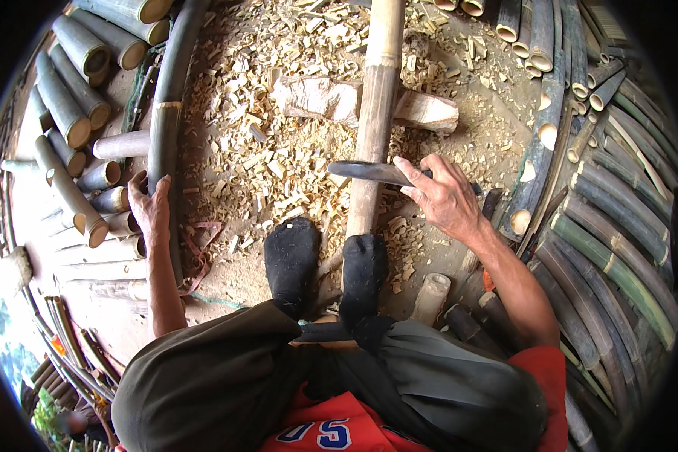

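Observation:
In my right hand (450, 200) is a broad dark-bladed knife (365, 172), its blade lying crosswise over a pale brown bamboo pole (377, 113). My thumb and index finger stretch toward the blade. The pole runs away from me and passes over a rough wooden block (320, 99). Its near end meets my right foot (364, 264) in a black sock. On the left, my left hand (151, 207) is beside a long dark bamboo pole (166, 128), fingers apart, thumb at the pole's edge. Whether it touches firmly cannot be seen.
Pale wood shavings (233, 143) cover the ground around the block. Cut bamboo lengths (60, 98) are stacked at the left. At the right lie more bamboo poles (618, 248) and a dark pole with notches (535, 173). A short bamboo piece (432, 297) stands near my right knee.

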Demonstrator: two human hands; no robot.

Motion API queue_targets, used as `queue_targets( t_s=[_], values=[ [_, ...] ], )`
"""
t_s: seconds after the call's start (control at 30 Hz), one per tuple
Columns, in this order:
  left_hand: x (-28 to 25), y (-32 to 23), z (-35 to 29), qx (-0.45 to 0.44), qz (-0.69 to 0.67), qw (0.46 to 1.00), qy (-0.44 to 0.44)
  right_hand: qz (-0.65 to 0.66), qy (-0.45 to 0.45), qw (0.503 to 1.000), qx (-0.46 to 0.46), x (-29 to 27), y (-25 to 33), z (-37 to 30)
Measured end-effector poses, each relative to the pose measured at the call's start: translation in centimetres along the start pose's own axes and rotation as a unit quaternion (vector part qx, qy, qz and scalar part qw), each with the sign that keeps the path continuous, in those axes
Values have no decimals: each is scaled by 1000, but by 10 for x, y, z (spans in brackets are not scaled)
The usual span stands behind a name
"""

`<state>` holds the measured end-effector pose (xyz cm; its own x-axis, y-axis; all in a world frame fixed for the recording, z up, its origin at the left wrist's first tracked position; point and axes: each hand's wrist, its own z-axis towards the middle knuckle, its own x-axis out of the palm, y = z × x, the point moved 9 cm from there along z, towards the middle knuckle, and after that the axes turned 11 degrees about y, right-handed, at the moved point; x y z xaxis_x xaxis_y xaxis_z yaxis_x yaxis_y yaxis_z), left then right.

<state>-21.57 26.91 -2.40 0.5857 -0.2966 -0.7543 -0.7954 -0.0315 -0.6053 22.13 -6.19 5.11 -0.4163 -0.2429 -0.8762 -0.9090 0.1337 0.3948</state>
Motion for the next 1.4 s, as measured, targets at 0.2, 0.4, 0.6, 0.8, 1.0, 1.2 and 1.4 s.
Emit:
queue_targets(
  t_s=[0.2,0.4,0.6,0.8,1.0,1.2,1.4],
  values=[
    [-1,0,0,4,12,1000,-5,-3,-6,1000,9,-4,0,3],
    [-2,-12,-4,26,75,996,-29,25,2,999,21,-5,-7,9],
    [2,-28,-6,43,105,993,-23,31,-8,999,15,-14,-6,9],
    [7,-16,7,47,108,993,6,4,-34,999,11,-22,-16,20],
    [9,-12,9,47,117,992,9,-5,-9,1000,10,-21,-23,29],
    [9,-16,6,45,108,993,6,-28,2,1000,10,-27,-22,35],
    [9,-20,6,46,114,992,6,-23,-12,1000,17,-31,-26,35]
  ],
)
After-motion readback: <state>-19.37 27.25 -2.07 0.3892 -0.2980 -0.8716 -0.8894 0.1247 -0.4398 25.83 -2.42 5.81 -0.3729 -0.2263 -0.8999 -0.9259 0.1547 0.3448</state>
